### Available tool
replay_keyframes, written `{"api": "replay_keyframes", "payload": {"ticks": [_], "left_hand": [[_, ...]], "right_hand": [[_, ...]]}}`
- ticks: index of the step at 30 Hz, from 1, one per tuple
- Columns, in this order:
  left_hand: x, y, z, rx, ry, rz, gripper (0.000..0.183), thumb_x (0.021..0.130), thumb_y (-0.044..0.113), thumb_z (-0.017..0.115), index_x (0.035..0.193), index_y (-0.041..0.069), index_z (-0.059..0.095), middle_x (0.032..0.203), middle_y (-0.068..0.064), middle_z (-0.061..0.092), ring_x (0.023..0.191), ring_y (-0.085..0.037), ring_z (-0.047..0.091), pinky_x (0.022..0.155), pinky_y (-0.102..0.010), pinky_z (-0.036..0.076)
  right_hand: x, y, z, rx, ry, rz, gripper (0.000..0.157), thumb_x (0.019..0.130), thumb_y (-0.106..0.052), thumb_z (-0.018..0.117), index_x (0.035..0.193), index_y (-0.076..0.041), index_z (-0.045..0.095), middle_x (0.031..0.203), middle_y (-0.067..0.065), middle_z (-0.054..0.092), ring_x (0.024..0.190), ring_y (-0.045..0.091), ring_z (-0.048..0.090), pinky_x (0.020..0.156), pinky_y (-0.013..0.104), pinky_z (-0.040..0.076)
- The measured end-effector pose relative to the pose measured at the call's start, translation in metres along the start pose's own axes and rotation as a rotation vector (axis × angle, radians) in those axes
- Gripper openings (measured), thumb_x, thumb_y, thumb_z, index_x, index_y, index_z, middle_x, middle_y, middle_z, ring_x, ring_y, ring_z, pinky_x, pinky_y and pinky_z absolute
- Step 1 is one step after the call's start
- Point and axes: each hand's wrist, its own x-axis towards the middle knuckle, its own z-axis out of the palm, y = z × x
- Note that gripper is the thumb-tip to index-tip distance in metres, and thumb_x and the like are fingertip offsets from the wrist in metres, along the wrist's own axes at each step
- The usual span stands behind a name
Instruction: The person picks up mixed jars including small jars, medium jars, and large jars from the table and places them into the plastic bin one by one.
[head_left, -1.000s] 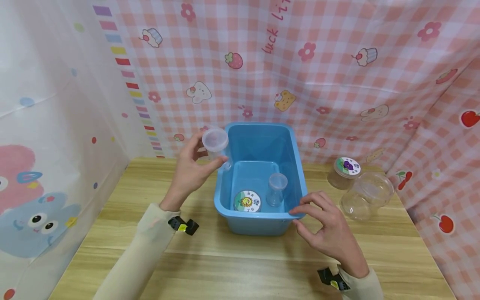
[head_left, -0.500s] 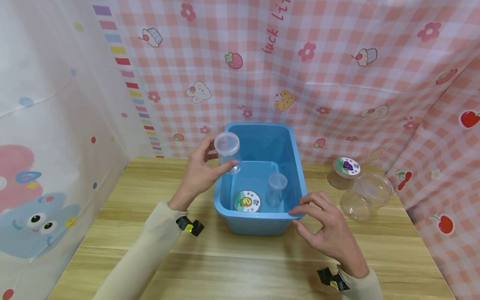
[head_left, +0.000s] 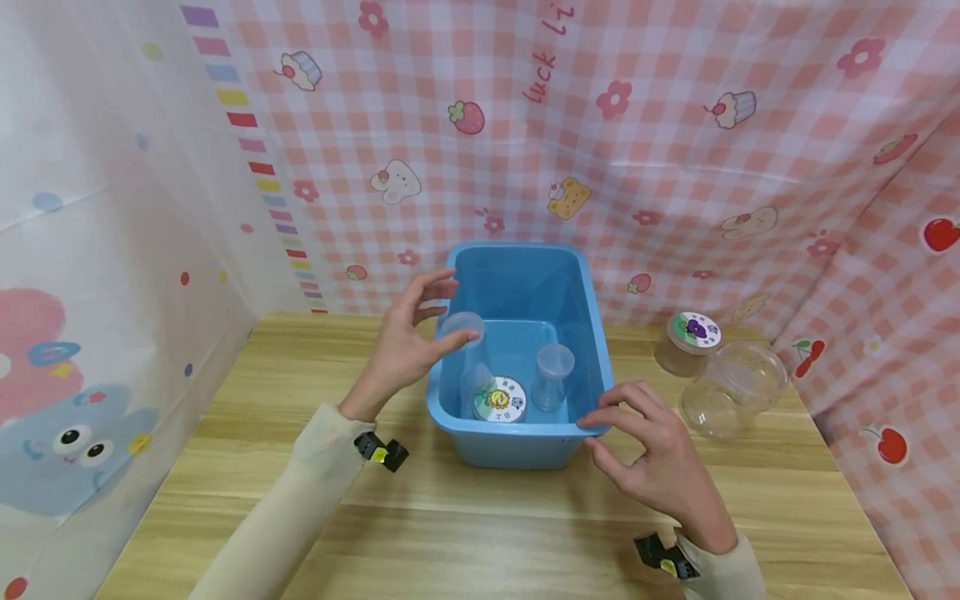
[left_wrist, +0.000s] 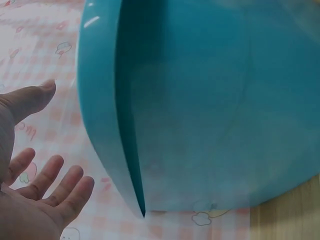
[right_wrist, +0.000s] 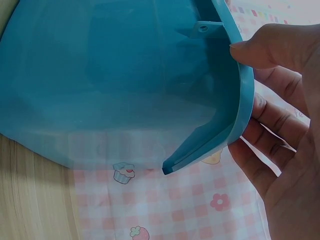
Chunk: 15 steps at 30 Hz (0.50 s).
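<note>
A blue plastic bin (head_left: 517, 450) stands on the table. Inside it, a clear lidded jar (head_left: 474, 354) is by the left wall, with its lower end overlapping a jar with a sunflower-label lid (head_left: 504, 402). A narrow-waisted clear jar (head_left: 552, 385) stands to the right of these. My left hand (head_left: 411, 346) is over the bin's left rim, fingers and thumb spread, and nothing is between them in the left wrist view. With thumb and fingertips on opposite sides, my right hand (head_left: 651, 450) pinches the bin's near right rim (right_wrist: 245, 95).
Right of the bin, a jar with a purple-flower lid (head_left: 688, 343) stands on the table. Close by is a large clear rounded jar (head_left: 731, 392). A pink checked cloth (head_left: 615, 183) hangs behind the table and along its right side.
My left hand has moved right over the bin and let go of the clear lidded jar, which has dropped inside. The sunflower-label jar has shifted slightly right. My right hand stays at the rim.
</note>
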Motion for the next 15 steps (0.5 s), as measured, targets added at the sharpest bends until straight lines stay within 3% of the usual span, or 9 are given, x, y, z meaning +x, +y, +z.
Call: {"api": "replay_keyframes", "payload": {"ticks": [12,15], "left_hand": [[-0.009,-0.003,-0.005,-0.053,0.029,-0.026,0.072,0.085,0.019,0.085,0.148,0.025,0.050,0.147,-0.003,0.056,0.137,-0.033,0.053,0.114,-0.051,0.048],[-0.012,-0.005,-0.004,-0.038,0.032,-0.008,0.072,0.086,0.019,0.085,0.148,0.024,0.050,0.148,0.001,0.056,0.139,-0.026,0.052,0.116,-0.050,0.046]], "right_hand": [[0.000,0.001,-0.001,-0.004,-0.002,0.008,0.026,0.073,-0.010,0.083,0.095,-0.022,0.079,0.102,-0.004,0.066,0.101,0.014,0.056,0.094,0.014,0.045],[0.000,0.000,-0.001,-0.003,-0.002,0.008,0.027,0.072,-0.009,0.084,0.095,-0.023,0.079,0.101,-0.005,0.066,0.100,0.014,0.056,0.094,0.014,0.044]]}}
